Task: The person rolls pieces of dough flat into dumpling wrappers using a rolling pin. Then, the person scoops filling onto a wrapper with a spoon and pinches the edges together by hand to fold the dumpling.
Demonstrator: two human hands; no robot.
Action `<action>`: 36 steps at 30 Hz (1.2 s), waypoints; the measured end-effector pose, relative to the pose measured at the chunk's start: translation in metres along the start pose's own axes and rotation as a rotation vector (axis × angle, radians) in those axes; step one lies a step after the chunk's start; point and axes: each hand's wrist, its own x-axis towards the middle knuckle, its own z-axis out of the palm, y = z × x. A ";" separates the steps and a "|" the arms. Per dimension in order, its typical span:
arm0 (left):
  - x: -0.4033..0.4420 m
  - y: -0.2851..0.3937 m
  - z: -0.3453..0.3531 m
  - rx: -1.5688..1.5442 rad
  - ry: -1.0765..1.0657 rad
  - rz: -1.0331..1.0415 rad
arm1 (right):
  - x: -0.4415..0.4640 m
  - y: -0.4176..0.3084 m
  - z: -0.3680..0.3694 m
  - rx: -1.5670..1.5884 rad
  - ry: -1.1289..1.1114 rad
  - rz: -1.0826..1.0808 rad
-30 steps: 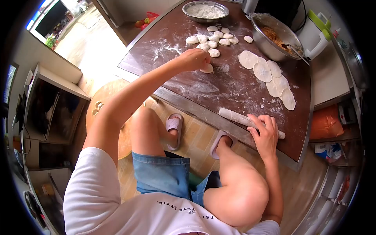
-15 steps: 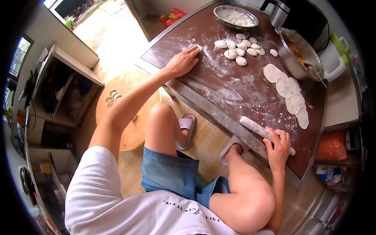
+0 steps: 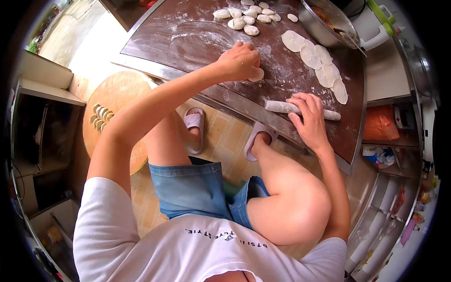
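Note:
My left hand (image 3: 240,62) is over the floured tabletop with its fingers curled. A small flattened dough piece (image 3: 258,75) shows at its thumb side, partly hidden by the hand. My right hand (image 3: 310,117) is closed round a flour-coated rolling pin (image 3: 279,106) that lies near the table's front edge. Beyond the pin, several thin round dough wrappers (image 3: 327,75) overlap in a row. Farther back sits a cluster of small floured dough pieces (image 3: 251,30).
A metal bowl of filling (image 3: 347,37) with a utensil in it stands at the back right, beside a white and green jug (image 3: 380,33). Several dumplings (image 3: 101,116) rest on a round wooden board (image 3: 124,84) at the left. Flour covers much of the brown table (image 3: 188,51).
My left hand has drawn the dough piece from the table's left side towards the rolling pin, and its fingers have curled. My right hand stays on the pin. The whole view has shifted.

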 end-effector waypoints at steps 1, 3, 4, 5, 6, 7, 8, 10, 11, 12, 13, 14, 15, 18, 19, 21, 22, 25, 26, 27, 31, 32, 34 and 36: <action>0.007 0.002 -0.004 -0.035 -0.078 0.019 | 0.003 -0.005 0.008 -0.061 0.000 -0.022; 0.017 0.011 -0.007 -0.149 -0.188 0.036 | 0.010 -0.007 0.023 -0.058 0.022 0.071; 0.022 0.019 -0.004 -0.231 -0.223 0.034 | 0.018 -0.002 0.030 -0.041 0.068 0.116; 0.024 0.024 -0.001 -0.313 -0.261 0.033 | 0.027 0.003 0.035 -0.024 0.115 0.162; 0.031 0.016 0.007 -0.328 -0.238 0.159 | 0.035 0.009 0.039 -0.085 0.100 0.177; 0.035 0.014 0.007 -0.369 -0.241 0.170 | 0.044 0.014 0.044 -0.142 0.082 0.189; 0.042 0.012 0.005 -0.342 -0.286 0.173 | 0.059 0.023 0.049 -0.176 0.100 0.218; 0.054 0.011 0.002 -0.249 -0.378 0.151 | 0.092 0.036 0.053 -0.216 0.136 0.261; 0.059 0.014 0.000 -0.183 -0.423 0.125 | 0.100 0.040 0.055 -0.218 0.132 0.270; 0.063 0.015 0.000 -0.114 -0.465 0.099 | 0.106 0.043 0.056 -0.221 0.132 0.276; 0.065 0.016 0.002 -0.093 -0.455 0.104 | 0.110 0.045 0.055 -0.225 0.137 0.283; 0.065 0.018 0.004 -0.070 -0.447 0.115 | 0.097 0.043 0.057 -0.224 0.122 0.268; 0.066 0.020 0.007 -0.050 -0.444 0.131 | 0.077 0.028 0.050 -0.268 0.039 0.306; 0.057 0.026 -0.005 -0.385 -0.537 -0.069 | 0.030 0.003 0.034 -0.218 -0.005 0.280; 0.059 0.022 -0.001 -0.363 -0.508 0.001 | 0.028 0.002 0.033 -0.222 0.001 0.277; 0.062 0.013 0.009 -0.318 -0.458 0.135 | 0.041 0.013 0.043 -0.222 0.068 0.259; 0.062 0.012 0.010 -0.299 -0.404 0.170 | 0.066 0.029 0.049 -0.204 0.095 0.302; 0.075 0.018 0.010 -0.081 -0.460 0.124 | 0.091 0.041 0.054 -0.188 0.121 0.366; 0.075 0.017 0.010 -0.117 -0.464 0.131 | 0.093 0.043 0.054 -0.195 0.127 0.379; 0.073 0.018 0.010 -0.158 -0.470 0.142 | 0.075 0.031 0.047 -0.213 0.054 0.373; 0.064 0.018 0.009 -0.337 -0.430 0.175 | 0.026 0.007 0.036 -0.249 0.004 0.281; 0.063 0.019 0.009 -0.345 -0.423 0.160 | 0.022 0.003 0.036 -0.246 -0.001 0.283; 0.065 0.022 0.008 -0.275 -0.361 0.172 | 0.064 0.022 0.040 -0.185 0.035 0.342; 0.071 0.021 0.006 -0.156 -0.382 0.164 | 0.086 0.032 0.043 -0.164 0.047 0.390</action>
